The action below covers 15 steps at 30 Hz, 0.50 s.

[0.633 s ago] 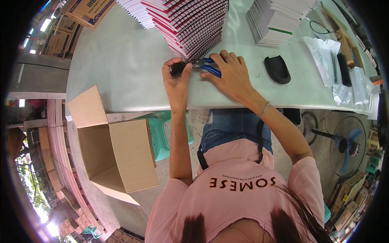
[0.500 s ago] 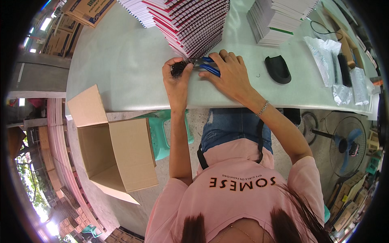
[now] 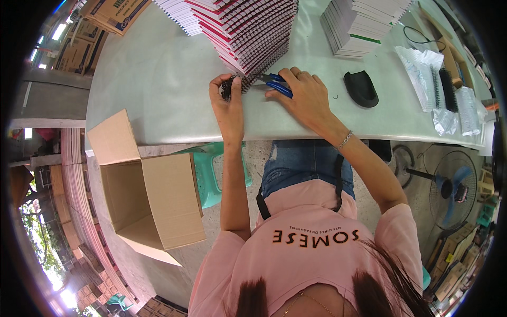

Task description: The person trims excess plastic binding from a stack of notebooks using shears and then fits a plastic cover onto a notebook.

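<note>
My left hand [image 3: 227,113] is closed around a bunch of black wire binding coils [image 3: 227,89] at the near corner of the notebook stack. A short length of the wire sticks out past my thumb toward the right. My right hand [image 3: 309,100] grips blue-handled wire cutters [image 3: 280,89], their jaws pointing left at that wire. Whether the jaws touch the wire is hard to make out. Just beyond both hands rises the tall stack of wire-bound notebooks [image 3: 253,37] with red edges.
Right of my hands lie a black curved plastic piece [image 3: 362,90] and a tiny wire scrap [image 3: 335,96]. Farther right are plastic packaging [image 3: 417,68] and black binding wire strips [image 3: 448,92]. White notebooks [image 3: 351,34] stand behind. An open cardboard box [image 3: 174,203] and green stool [image 3: 209,179] sit below the table edge.
The cutters and my right hand have shifted slightly right, and the handles have come closer together. My left hand has moved a little left and turned, showing more of the wire.
</note>
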### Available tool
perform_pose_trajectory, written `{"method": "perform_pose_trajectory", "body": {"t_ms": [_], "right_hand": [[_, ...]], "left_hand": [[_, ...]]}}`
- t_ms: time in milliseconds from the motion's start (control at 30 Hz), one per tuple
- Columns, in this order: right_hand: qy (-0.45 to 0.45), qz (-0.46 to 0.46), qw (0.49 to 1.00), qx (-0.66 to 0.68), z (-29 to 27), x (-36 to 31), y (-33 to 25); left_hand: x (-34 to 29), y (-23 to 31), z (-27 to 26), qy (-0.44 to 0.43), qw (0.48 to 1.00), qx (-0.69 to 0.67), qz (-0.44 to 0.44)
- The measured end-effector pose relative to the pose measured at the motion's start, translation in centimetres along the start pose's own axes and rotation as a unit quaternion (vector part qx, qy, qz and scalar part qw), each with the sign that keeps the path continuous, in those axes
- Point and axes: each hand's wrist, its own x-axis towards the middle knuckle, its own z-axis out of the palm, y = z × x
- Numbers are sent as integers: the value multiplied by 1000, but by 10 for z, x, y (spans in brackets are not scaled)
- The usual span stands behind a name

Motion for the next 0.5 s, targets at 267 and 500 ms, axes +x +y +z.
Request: {"method": "perform_pose_trajectory", "body": {"t_ms": [267,500], "right_hand": [[29,-34,999,-21,7,-3,3],[25,-40,999,-24,13,-1,3]], "left_hand": [[0,0,-1,-9,1000,-21,-18],[0,4,2,-23,999,-49,7]]}}
